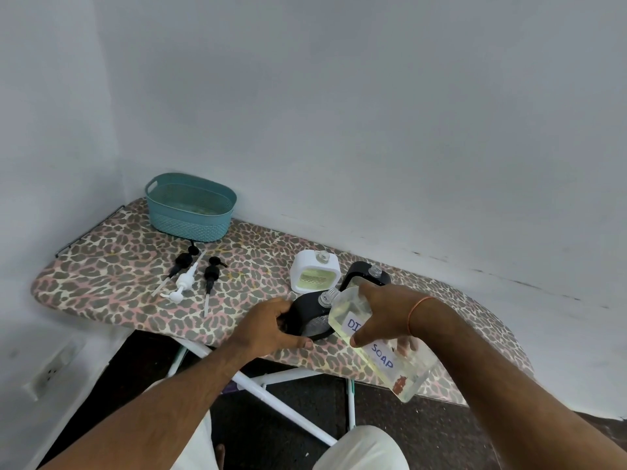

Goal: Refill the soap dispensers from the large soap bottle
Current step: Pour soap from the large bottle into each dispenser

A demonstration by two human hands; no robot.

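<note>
1. Teal basket (190,206), upper left of the board, against the wall.
2. Leopard-print ironing board (112,262) spanning mid-frame.
3. White board legs (271,391), lower centre.
4. Wall socket (51,369), lower left.

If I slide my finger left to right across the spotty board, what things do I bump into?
Teal basket → three pump tops → left hand on a black dispenser → white dispenser → right hand tilting the big soap bottle.
</note>
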